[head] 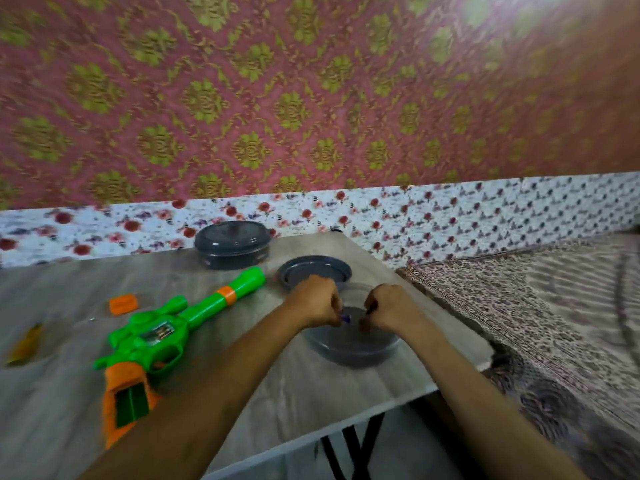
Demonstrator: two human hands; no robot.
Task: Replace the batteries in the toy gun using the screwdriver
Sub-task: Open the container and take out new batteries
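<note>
A green and orange toy gun (pixel 162 336) lies on the grey table (pixel 311 386), its orange grip open at the bottom with the battery bay showing. An orange battery cover (pixel 123 303) rests beyond it. At the left edge is a blurred yellow object (pixel 26 344), possibly the screwdriver. Both hands hover over an open grey container (pixel 349 344). My left hand (pixel 313 301) pinches a small purple battery (pixel 345 318). My right hand (pixel 389 308) is closed on something small and dark that I cannot identify.
A grey lid (pixel 313 271) lies just behind the open container. A second, closed grey container (pixel 232 244) stands at the table's back edge near the floral wall. A patterned bed cover (pixel 536 306) lies to the right. Black table legs (pixel 353 445) show below the near corner.
</note>
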